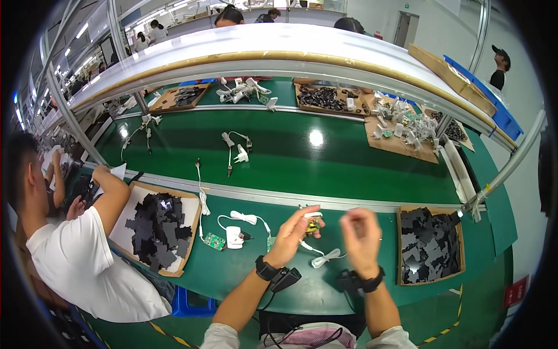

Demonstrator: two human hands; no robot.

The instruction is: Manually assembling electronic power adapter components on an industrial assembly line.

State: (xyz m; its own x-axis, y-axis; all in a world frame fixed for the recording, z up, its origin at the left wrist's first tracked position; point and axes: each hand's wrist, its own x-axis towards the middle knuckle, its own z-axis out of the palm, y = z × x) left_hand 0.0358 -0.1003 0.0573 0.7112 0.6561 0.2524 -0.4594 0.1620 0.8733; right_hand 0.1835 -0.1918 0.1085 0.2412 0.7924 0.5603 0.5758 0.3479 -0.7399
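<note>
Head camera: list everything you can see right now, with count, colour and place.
Small part with white cable: one, yellow and white, in left hand.
Green circuit board: one, left of the hands.
White adapter: one, beside the board.
Tray of black pieces: one, cardboard, bench left.
Second tray of black pieces: one, bench right.
Conveyor belt: green, carrying white cabled parts.
Co-worker: one, white shirt, far left.
Left hand: pinching the part, black wristband.
Right hand: blurred, beside it, black wristband.

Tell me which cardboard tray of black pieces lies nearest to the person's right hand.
The tray at the right, just beside the right hand. The other tray of black pieces lies far left, by the co-worker in white.
</note>
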